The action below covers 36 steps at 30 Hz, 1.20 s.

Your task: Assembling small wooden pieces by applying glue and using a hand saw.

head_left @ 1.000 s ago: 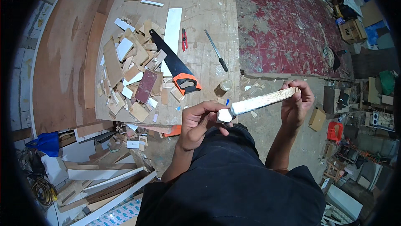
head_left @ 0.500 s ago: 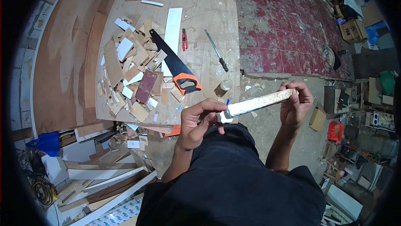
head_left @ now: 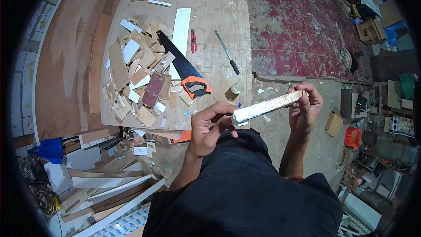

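While the person's dark-clothed body is filling the bottom of the frame, the left hand (head_left: 210, 125) is closing its fingers around the white end of a narrow wooden strip (head_left: 268, 107), and the right hand (head_left: 305, 105) is pinching the strip's bare, pale far end between thumb and fingertips. Held this way, the strip is spanning the gap between both hands just right of centre, tilting up toward the right. Beyond the left hand, a plywood board (head_left: 219, 0) is lying across the upper middle, carrying a handsaw (head_left: 184, 65) with an orange handle, a heap of wood offcuts (head_left: 138, 70) to its left, a small round tin (head_left: 237, 88), a red-handled cutter (head_left: 193, 40) and a slim metal tool (head_left: 227, 54). Farther right, worn red floor tiles (head_left: 302, 31) are showing.
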Available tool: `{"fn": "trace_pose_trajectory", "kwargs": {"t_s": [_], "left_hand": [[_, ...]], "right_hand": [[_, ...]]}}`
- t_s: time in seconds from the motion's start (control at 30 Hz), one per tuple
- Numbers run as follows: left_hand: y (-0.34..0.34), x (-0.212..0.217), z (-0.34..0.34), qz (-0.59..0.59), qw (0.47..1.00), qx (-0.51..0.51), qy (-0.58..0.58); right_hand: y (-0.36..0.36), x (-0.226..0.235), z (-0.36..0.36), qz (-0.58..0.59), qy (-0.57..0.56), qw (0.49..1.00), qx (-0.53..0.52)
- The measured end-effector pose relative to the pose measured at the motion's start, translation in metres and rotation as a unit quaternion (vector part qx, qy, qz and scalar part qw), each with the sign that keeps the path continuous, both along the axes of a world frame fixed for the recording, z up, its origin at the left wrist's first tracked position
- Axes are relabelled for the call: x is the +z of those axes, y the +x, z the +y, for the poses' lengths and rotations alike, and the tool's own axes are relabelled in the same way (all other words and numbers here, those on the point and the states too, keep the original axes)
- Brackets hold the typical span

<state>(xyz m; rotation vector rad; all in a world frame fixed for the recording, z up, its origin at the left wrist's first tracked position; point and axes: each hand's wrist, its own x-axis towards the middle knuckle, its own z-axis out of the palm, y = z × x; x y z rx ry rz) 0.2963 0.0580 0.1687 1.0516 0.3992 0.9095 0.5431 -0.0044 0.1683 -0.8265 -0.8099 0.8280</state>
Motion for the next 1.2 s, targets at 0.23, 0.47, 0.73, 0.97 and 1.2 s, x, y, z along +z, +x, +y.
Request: {"fn": "trace_pose_trajectory", "kwargs": {"t_s": [0.23, 0.47, 0.73, 0.97, 1.2], "left_hand": [[-0.010, -0.019, 0.000, 0.007, 0.997, -0.001, -0.073], [-0.042, -0.029, 0.002, 0.011, 0.993, 0.094, -0.070], [-0.113, -0.052, -0.030, 0.096, 0.950, 0.276, -0.111], [-0.152, -0.068, -0.059, 0.215, 0.909, 0.343, -0.097], [-0.157, -0.099, -0.071, 0.338, 0.867, 0.358, -0.077]], "right_hand": [[0.016, -0.027, 0.000, 0.165, 0.001, 0.986, 0.009], [0.059, -0.132, 0.014, -0.089, -0.273, 0.950, -0.121], [0.035, -0.194, 0.036, -0.327, -0.359, 0.871, -0.070], [0.009, -0.230, 0.051, -0.476, -0.329, 0.814, -0.047], [-0.018, -0.260, 0.053, -0.560, -0.285, 0.777, -0.016]]}}
